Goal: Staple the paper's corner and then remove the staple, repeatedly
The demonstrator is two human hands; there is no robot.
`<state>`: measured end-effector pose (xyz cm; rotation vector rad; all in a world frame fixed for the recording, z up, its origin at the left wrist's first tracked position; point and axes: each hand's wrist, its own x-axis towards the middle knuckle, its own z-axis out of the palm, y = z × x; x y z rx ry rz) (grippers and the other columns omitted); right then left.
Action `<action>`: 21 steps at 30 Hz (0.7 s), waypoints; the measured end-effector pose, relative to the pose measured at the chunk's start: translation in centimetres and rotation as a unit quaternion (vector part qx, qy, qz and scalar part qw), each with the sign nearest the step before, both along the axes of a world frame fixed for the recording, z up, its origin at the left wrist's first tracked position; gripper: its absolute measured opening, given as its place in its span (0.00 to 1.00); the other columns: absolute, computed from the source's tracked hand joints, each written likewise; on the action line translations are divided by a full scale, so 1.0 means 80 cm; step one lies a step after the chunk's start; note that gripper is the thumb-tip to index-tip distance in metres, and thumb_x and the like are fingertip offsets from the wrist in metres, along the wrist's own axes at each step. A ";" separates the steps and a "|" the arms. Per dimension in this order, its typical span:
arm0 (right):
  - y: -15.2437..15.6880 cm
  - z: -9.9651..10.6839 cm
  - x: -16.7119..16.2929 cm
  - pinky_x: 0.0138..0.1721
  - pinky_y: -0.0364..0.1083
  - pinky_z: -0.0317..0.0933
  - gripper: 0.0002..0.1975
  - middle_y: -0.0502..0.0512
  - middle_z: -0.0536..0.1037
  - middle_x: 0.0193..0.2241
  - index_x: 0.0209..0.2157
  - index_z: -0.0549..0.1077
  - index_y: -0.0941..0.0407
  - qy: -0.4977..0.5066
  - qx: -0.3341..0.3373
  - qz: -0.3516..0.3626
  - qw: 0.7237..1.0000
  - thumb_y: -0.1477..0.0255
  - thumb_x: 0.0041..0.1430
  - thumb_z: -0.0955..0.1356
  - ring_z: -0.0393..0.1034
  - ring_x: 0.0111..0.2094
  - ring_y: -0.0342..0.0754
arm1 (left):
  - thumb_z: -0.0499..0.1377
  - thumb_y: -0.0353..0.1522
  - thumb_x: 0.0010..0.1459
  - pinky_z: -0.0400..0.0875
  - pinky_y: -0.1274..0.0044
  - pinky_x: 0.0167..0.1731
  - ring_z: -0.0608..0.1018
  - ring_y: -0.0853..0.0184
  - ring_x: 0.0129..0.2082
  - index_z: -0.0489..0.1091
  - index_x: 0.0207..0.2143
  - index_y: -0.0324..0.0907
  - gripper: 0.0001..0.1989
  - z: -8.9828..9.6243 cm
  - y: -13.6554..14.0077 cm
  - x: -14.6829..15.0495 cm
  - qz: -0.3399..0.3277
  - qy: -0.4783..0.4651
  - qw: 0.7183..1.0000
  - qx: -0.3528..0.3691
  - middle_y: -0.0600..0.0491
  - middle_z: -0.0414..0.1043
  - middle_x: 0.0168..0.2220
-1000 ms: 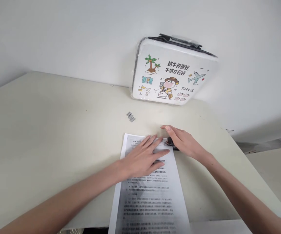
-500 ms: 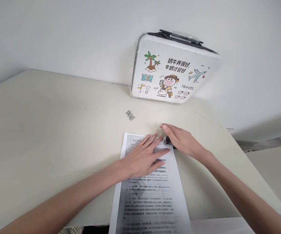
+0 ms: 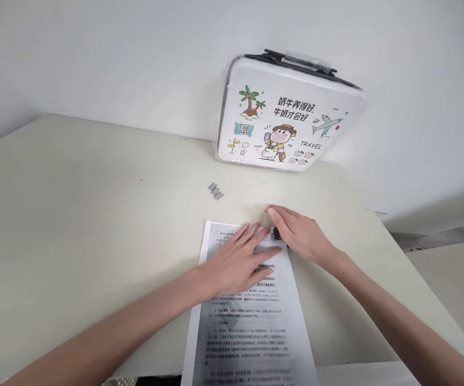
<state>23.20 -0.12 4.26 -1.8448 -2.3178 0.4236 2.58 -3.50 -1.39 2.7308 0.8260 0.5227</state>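
Observation:
Printed sheets of paper (image 3: pixel 251 332) lie at the near edge of the table. Spread flat on their upper part is my left hand (image 3: pixel 237 265), its fingers apart and pointing to the top right corner. At that corner my right hand (image 3: pixel 302 233) covers a small dark stapler (image 3: pixel 277 234); only its front end shows, over the paper's edge. The palm and fingers hide the rest of it. A few strips of staples (image 3: pixel 216 191) rest on the table beyond the paper.
A white case (image 3: pixel 272 118) with cartoon prints, a black handle and plastic wrap leans against the wall behind. The cream table (image 3: pixel 95 214) reaches the wall. Another pale surface (image 3: pixel 453 284) lies past its right edge.
Both hands keep nearly the same places. My right hand has tipped slightly down over the stapler, and less of the stapler's underside shows. The paper stays put.

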 end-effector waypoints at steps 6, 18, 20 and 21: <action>0.000 -0.007 -0.002 0.43 0.50 0.67 0.26 0.51 0.78 0.56 0.50 0.75 0.48 -0.027 0.040 0.013 0.999 0.61 0.77 0.49 0.76 0.50 0.51 | 0.48 0.43 0.74 0.46 0.56 0.72 0.49 0.52 0.75 0.61 0.68 0.50 0.24 0.000 0.001 0.000 0.003 -0.010 1.000 0.001 0.49 0.45 0.76; 0.001 -0.032 -0.015 0.53 0.55 0.67 0.24 0.58 0.73 0.63 0.62 0.70 0.52 -0.155 0.131 0.047 0.978 0.69 0.75 0.52 0.69 0.61 0.54 | 0.51 0.43 0.73 0.47 0.56 0.72 0.49 0.50 0.75 0.65 0.65 0.48 0.23 0.004 -0.002 -0.003 0.012 -0.023 0.999 -0.026 0.45 0.45 0.75; 0.002 -0.037 -0.017 0.54 0.57 0.66 0.24 0.60 0.72 0.63 0.63 0.70 0.53 -0.174 0.154 0.050 0.971 0.69 0.75 0.53 0.68 0.61 0.57 | 0.52 0.43 0.73 0.46 0.56 0.72 0.49 0.51 0.75 0.68 0.62 0.47 0.21 0.003 -0.002 -0.004 0.013 -0.025 0.999 -0.024 0.46 0.47 0.75; 0.002 -0.038 -0.019 0.55 0.57 0.65 0.24 0.62 0.72 0.63 0.64 0.69 0.54 -0.183 0.164 0.052 0.968 0.69 0.75 0.53 0.68 0.61 0.58 | 0.51 0.42 0.73 0.46 0.56 0.72 0.49 0.52 0.75 0.69 0.61 0.47 0.20 0.003 -0.002 -0.004 0.014 -0.026 0.999 -0.023 0.46 0.48 0.75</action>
